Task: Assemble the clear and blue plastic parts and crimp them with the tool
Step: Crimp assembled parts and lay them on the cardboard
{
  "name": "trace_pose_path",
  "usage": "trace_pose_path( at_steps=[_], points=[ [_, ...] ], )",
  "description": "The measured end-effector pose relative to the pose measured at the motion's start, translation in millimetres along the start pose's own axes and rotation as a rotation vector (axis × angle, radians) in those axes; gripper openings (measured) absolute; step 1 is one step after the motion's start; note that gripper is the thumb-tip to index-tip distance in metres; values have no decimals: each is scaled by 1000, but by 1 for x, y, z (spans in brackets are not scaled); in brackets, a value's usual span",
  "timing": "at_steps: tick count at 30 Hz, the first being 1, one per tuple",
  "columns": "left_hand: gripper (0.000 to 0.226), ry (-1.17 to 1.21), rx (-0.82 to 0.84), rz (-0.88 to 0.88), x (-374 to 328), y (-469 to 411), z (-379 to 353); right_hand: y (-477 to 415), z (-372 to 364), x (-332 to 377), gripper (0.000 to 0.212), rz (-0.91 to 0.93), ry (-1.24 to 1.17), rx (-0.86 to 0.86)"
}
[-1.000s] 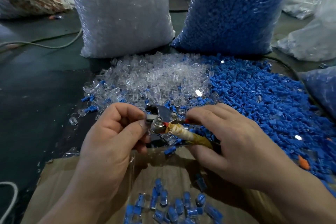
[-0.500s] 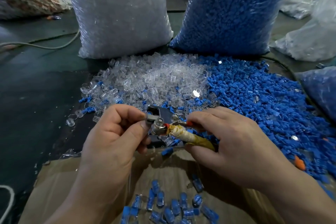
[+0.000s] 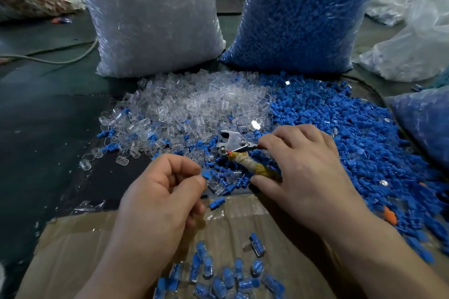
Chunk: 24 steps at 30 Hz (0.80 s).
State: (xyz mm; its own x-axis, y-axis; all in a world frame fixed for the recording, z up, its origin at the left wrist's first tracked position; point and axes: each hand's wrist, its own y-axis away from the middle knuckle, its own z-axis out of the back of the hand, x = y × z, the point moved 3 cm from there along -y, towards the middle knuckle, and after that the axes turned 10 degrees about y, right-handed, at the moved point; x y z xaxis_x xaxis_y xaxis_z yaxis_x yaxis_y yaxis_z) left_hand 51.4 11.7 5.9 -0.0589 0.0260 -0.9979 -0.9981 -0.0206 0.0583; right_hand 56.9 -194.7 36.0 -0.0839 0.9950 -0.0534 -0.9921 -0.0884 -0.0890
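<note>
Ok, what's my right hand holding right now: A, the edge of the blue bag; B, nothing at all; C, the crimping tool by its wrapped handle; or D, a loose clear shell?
C: the right hand has its fingers curled round the cloth-wrapped handle of the crimping tool, while the left hand pinches a small blue part.

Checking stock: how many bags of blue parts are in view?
2. One large bag of blue parts stands upright behind the loose blue pile, right of the clear-parts bag. A second bag lies at the right edge, partly cropped. Others may be out of view.
</note>
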Motion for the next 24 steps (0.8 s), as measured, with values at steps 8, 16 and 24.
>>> trace_pose_path(
  at_steps=[8,16,24],
  points=[
    [15,-246,2,-201,-9,12,-5,18,16,44,22,326,-160,-296],
    [32,-133,44,-235,-18,14,-3,21,14,45,9,360,-203,-344],
    [38,-136,246,-236,-16,11,1,25,23,54,25,221,-531,-139]
  ],
)
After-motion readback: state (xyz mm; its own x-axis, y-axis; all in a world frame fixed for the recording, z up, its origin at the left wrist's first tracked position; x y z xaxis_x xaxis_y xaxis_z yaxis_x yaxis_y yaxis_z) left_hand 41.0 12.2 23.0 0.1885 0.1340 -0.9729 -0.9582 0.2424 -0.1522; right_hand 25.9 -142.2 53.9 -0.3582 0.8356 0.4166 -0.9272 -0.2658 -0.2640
